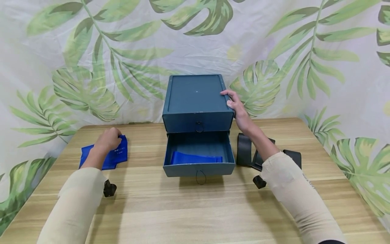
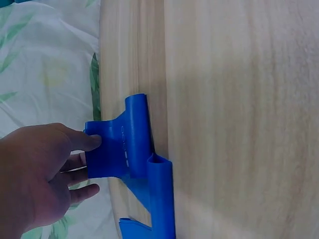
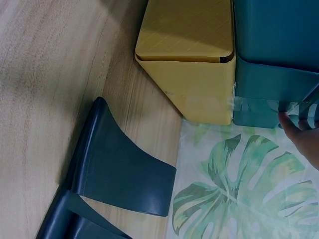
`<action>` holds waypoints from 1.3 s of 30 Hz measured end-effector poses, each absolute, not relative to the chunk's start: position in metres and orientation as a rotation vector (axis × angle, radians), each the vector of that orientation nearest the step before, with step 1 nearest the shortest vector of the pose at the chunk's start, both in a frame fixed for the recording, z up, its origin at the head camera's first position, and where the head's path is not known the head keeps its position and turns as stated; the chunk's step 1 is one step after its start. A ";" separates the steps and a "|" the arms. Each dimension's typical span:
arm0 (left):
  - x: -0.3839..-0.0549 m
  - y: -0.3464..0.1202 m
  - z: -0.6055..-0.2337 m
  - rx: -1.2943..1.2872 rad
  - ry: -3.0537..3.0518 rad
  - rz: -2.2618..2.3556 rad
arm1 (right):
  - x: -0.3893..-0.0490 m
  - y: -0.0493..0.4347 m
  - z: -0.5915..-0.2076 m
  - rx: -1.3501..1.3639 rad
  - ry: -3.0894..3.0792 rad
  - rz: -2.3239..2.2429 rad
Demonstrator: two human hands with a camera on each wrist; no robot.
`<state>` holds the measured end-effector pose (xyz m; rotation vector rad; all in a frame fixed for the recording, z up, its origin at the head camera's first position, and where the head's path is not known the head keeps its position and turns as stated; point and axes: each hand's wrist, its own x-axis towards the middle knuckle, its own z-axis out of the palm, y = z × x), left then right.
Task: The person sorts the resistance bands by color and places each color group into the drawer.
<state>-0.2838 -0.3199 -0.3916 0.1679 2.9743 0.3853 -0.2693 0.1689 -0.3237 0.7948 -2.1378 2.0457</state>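
My left hand (image 1: 106,140) is at the left of the table, over a blue resistance band (image 1: 123,149) with small print. In the left wrist view the thumb of this hand (image 2: 45,169) lies on one end of the folded band (image 2: 134,139), pinching it against the fingers. A dark teal drawer box (image 1: 195,95) stands at the middle back, its lower drawer (image 1: 198,169) pulled out. Inside that drawer lies another blue band (image 1: 195,158). My right hand (image 1: 239,110) rests on the box's top right edge, fingers extended; in the right wrist view it touches the teal wall (image 3: 269,89).
A black band (image 1: 243,152) lies in loose folds right of the drawer, partly behind my right forearm. The right wrist view shows a yellow box (image 3: 199,89) under the teal one. Wire loops (image 1: 200,178) hang from the drawer fronts. A leaf-patterned cloth (image 1: 137,67) hangs behind.
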 end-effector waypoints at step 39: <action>-0.218 -0.248 -0.253 0.792 2.981 0.656 | -0.269 0.168 -0.322 0.756 -2.171 2.039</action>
